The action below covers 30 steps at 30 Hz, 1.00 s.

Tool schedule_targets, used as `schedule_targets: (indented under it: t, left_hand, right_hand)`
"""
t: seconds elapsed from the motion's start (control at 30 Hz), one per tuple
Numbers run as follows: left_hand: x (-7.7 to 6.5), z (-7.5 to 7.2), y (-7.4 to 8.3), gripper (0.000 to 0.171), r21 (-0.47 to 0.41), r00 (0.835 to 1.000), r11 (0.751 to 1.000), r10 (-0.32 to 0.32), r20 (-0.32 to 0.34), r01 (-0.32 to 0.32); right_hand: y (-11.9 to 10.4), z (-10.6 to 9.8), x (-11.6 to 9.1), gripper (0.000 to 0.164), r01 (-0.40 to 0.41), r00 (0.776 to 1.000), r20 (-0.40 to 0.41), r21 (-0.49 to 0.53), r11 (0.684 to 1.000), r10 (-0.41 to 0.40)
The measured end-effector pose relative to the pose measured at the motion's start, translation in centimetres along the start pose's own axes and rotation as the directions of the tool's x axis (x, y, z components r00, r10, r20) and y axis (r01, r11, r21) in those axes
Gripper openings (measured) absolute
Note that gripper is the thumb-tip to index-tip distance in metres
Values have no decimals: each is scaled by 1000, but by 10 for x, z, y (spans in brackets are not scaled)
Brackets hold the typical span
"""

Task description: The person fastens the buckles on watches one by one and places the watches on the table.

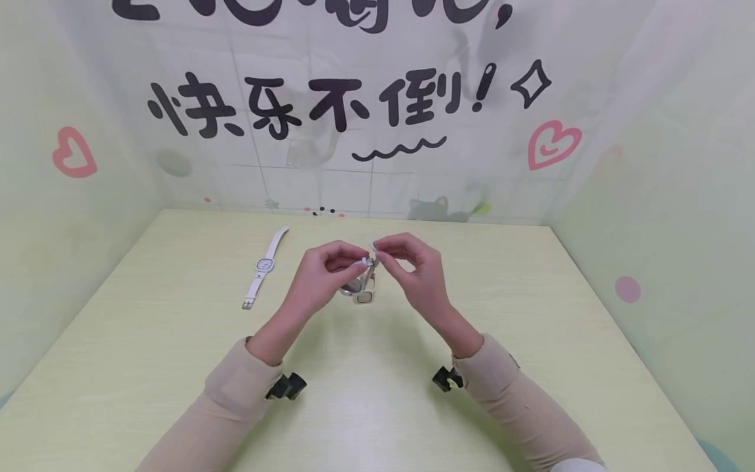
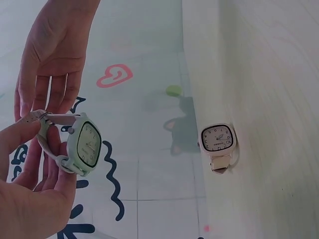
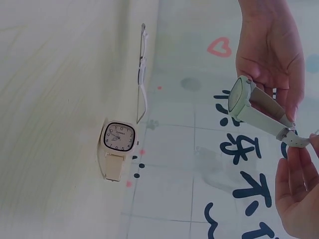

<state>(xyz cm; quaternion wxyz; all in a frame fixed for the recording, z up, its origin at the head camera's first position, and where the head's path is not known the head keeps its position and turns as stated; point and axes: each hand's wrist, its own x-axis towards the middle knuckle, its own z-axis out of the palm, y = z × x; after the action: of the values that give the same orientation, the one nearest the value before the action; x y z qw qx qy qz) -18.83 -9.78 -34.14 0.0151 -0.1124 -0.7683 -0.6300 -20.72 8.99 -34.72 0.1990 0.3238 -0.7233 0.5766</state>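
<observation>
A pale green wristwatch [image 2: 84, 147] with a rounded-square dial is held up between the hands, its strap bent into a loop. My left hand [image 1: 315, 278] pinches the strap near the metal buckle [image 3: 285, 133]. Finger and thumb of my right hand [image 1: 420, 275] pinch the strap's end [image 3: 299, 142] beside that buckle. Fingers partly hide the join in the head view. Below the hands, a cream wristwatch [image 1: 364, 297] stands on the table with its strap closed round. Farther left lies a white wristwatch [image 1: 265, 265], strap stretched out.
The pale wood-grain table [image 1: 507, 301] is bordered by printed curtains [image 1: 283, 190] at the back and both sides. Small black devices [image 1: 287, 386] are strapped at both wrists, over beige sleeves [image 1: 495, 373].
</observation>
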Motion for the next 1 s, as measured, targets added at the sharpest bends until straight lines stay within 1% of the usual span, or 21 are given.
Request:
schedule_targets:
  t: [0.33, 0.6, 1.0]
  left_hand:
    - [1, 0, -1, 24, -38, 999, 999, 13, -30, -14]
    - [1, -1, 0, 25, -51, 999, 999, 2, -50, -5]
    - [0, -2, -1, 25, -65, 998, 998, -5, -55, 2]
  right_hand:
    - [7, -4, -2, 12, 55, 998, 17, -19, 998, -55]
    - [9, -6, -4, 11, 62, 998, 30, -41, 997, -61]
    - [11, -6, -6, 11, 62, 998, 29, -104, 993, -59]
